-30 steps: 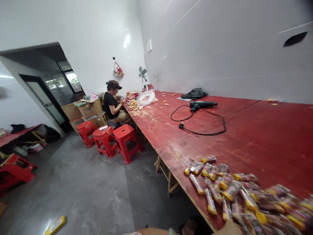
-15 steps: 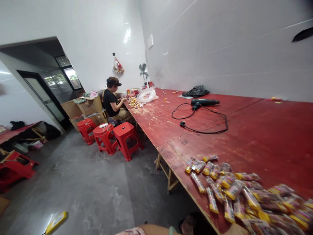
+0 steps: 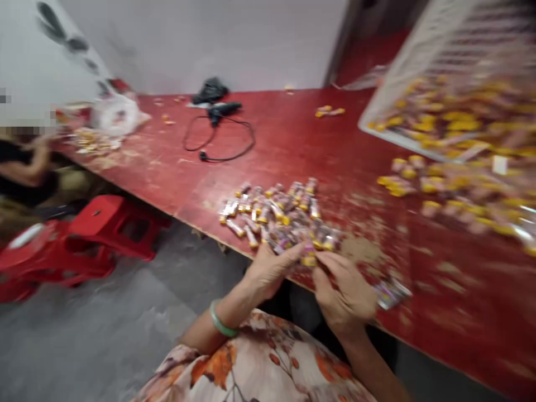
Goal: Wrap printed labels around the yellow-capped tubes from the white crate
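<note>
My left hand [image 3: 270, 269], with a green bangle on its wrist, is at the table's front edge, thumb and fingers closed around one side of a small yellow-ended packet [image 3: 309, 254]. The fingertips of my right hand [image 3: 345, 285] pinch the other side of that packet. Just beyond both hands lies a pile of similar clear tubes with yellow ends [image 3: 276, 206]. To the right of my right hand, a silver and purple wrapper [image 3: 391, 293] rests near the edge. The picture is somewhat blurred.
A large bag [image 3: 452, 125] of yellow-ended tubes spills at the right. A black heat gun [image 3: 221, 110] with its cord lies farther back on the red table [image 3: 293, 151]. Red stools [image 3: 109, 223] and a seated person [image 3: 29, 167] are at the left.
The view has swung right and down. Both hands and the packet between them now show fully, as does the bag; the pile has shifted toward the middle of the picture.
</note>
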Motion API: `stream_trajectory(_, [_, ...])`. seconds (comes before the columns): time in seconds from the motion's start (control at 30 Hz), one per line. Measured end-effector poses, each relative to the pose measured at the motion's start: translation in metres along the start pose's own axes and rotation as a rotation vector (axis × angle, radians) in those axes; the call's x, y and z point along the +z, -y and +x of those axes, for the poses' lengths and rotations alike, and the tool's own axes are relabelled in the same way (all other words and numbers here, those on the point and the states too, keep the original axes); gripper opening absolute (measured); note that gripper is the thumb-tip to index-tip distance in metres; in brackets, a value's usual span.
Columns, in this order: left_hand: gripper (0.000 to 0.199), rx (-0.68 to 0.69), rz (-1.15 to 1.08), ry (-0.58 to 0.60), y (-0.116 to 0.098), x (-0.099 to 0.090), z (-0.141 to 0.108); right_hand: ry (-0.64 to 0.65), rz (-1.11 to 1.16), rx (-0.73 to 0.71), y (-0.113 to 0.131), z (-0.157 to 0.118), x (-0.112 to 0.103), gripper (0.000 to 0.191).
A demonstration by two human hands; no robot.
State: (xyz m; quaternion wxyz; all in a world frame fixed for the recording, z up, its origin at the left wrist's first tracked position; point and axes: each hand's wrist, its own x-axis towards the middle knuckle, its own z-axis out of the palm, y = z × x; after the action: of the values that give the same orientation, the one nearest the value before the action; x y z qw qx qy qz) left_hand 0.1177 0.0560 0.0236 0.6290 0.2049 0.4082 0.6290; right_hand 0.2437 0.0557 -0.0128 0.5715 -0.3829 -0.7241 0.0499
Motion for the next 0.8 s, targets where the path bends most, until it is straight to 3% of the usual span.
stream_trajectory(0.13, [0.035,-0.133,0.012,0.043,-0.001,-0.005,0.017,-0.039,-0.024,0.057,-0.010,0.001,0.011,0.024])
stream_trajectory(0.27, [0.042,-0.164,0.088,-0.042,0.005,-0.003,0.024,-0.031,-0.180,-0.062,-0.016,-0.005,0.014,0.030])
stream_trajectory(0.37, [0.043,-0.167,0.152,-0.032,0.011,-0.004,0.038,0.065,-0.172,-0.101,-0.024,-0.008,0.015,0.026])
stream_trajectory(0.43, [0.040,-0.141,0.235,0.017,0.010,-0.007,0.053,0.195,-0.120,-0.092,-0.041,-0.005,0.009,0.019])
stream_trajectory(0.5, [0.034,-0.077,0.416,0.036,0.003,-0.012,0.070,0.324,-0.208,0.009,-0.071,0.006,-0.008,0.016])
stream_trajectory(0.57, [0.029,0.047,0.729,0.017,-0.012,-0.019,0.090,0.372,-0.455,0.245,-0.116,0.024,-0.036,0.018])
stream_trajectory(0.7, [0.024,0.416,1.463,-0.017,-0.038,-0.033,0.129,0.235,-0.719,0.576,-0.220,0.066,-0.094,0.028])
stream_trajectory(0.8, [0.034,0.524,1.795,-0.021,-0.041,-0.042,0.149,0.191,-0.793,0.760,-0.274,0.085,-0.111,0.030])
